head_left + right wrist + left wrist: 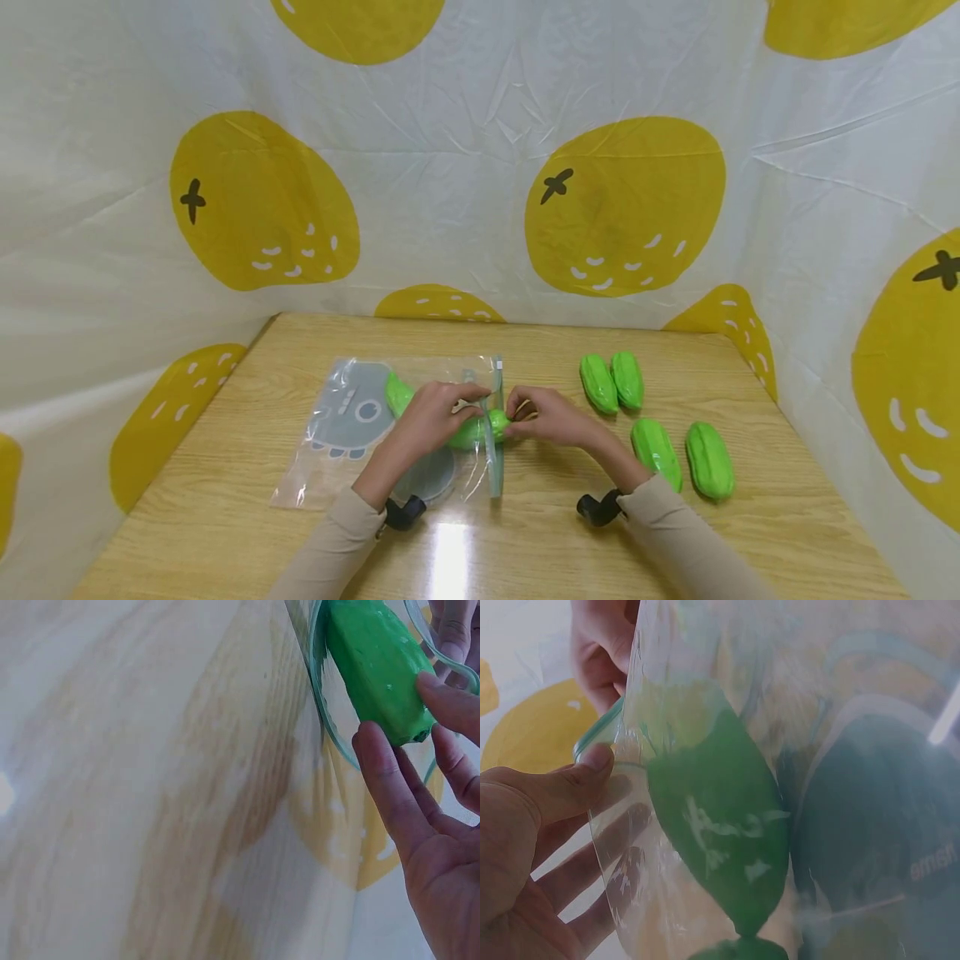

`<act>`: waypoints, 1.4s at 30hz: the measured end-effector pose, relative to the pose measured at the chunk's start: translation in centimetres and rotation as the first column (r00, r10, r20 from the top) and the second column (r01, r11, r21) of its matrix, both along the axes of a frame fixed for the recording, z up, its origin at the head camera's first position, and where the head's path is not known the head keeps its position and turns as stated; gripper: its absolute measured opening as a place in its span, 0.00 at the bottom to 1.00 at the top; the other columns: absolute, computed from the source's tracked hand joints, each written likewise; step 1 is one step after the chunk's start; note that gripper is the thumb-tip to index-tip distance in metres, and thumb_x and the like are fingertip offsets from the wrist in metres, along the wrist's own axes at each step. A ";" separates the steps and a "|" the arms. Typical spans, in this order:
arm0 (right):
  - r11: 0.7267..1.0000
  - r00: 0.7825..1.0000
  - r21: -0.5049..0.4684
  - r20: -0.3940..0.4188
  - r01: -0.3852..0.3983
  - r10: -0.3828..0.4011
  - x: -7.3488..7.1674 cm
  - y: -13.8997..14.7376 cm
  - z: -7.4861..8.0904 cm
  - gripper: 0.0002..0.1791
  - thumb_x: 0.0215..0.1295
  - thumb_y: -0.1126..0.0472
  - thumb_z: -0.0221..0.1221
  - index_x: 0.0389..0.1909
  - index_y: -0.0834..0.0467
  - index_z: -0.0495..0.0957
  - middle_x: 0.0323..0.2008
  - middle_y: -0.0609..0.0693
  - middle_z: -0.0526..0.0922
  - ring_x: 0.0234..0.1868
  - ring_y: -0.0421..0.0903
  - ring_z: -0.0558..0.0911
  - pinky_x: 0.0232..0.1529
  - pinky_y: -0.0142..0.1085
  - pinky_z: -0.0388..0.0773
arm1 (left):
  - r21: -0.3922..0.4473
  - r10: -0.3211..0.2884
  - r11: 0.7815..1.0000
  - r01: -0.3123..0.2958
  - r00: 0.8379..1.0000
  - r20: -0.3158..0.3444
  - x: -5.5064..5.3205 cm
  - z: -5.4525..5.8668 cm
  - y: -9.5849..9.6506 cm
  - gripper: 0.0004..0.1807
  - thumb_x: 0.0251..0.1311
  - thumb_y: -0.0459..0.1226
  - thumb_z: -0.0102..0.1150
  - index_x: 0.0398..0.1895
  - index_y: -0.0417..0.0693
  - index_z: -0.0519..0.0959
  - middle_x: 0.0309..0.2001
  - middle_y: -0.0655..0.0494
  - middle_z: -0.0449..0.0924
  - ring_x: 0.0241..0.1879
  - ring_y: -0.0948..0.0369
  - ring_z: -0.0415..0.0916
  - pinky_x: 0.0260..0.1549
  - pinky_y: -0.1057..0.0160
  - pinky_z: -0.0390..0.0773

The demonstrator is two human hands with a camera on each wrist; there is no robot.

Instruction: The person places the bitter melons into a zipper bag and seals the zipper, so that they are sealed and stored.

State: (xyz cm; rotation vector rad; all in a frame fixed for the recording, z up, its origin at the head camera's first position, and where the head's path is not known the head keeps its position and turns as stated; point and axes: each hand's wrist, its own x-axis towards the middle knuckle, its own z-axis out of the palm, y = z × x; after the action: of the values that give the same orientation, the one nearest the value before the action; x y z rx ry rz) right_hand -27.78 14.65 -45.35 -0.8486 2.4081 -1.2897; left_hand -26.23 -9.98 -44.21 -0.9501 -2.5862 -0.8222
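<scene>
A clear zip bag (300, 479) with a grey cartoon print lies on the table, its green-edged mouth facing right. My left hand (431, 417) pinches the mouth's edge between thumb and fingers; in the left wrist view the thumb (596, 757) presses on that rim. A plump, ridged green cucumber-like fruit (379, 671) sits mostly inside the bag, its blunt end poking out of the opening. Around that end are the thumb and fingers of my right hand (551, 414). Another green fruit (397, 392) shows through the plastic farther in, partly hidden by my left hand.
To the right on the wooden table (540, 533) lie several more green fruits: a touching pair (598, 383) at the back, one (656, 454) beside my right forearm and one (709, 460) farther right. A fruit-patterned cloth (450, 208) hangs behind and at both sides.
</scene>
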 end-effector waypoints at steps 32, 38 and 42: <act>0.970 0.965 -0.221 0.219 -0.096 0.146 0.0 -1.8 -2.1 0.15 0.69 0.74 0.57 0.55 0.76 0.79 0.50 0.70 0.85 0.43 0.38 0.85 0.49 0.37 0.87 | 0.007 0.009 1.000 -0.009 1.000 -0.006 0.1 -0.1 -0.2 0.14 0.62 0.38 0.71 0.52 0.51 0.89 0.48 0.58 0.91 0.47 0.59 0.89 0.45 0.58 0.87; 0.976 0.973 -0.207 0.207 -0.061 0.105 -0.1 -0.5 -1.6 0.16 0.70 0.70 0.61 0.55 0.73 0.80 0.51 0.70 0.85 0.46 0.51 0.88 0.50 0.45 0.88 | 0.005 0.001 1.000 -0.001 1.000 0.004 0.0 0.0 -0.2 0.15 0.63 0.39 0.71 0.52 0.51 0.88 0.49 0.58 0.91 0.47 0.59 0.89 0.46 0.57 0.87; 0.985 0.981 -0.162 0.178 -0.053 0.082 -0.1 0.2 -1.1 0.16 0.71 0.69 0.61 0.55 0.72 0.81 0.51 0.70 0.85 0.48 0.57 0.88 0.50 0.46 0.88 | 0.003 -0.001 1.000 0.001 1.000 0.008 0.0 0.0 -0.3 0.15 0.63 0.38 0.71 0.53 0.51 0.88 0.49 0.58 0.91 0.48 0.59 0.89 0.47 0.57 0.87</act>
State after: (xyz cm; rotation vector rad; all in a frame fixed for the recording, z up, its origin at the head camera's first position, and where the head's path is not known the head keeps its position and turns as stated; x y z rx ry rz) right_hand -27.86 14.87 -46.42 -0.8052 2.1405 -1.4768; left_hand -26.26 -10.23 -44.23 -0.9488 -2.5911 -0.8309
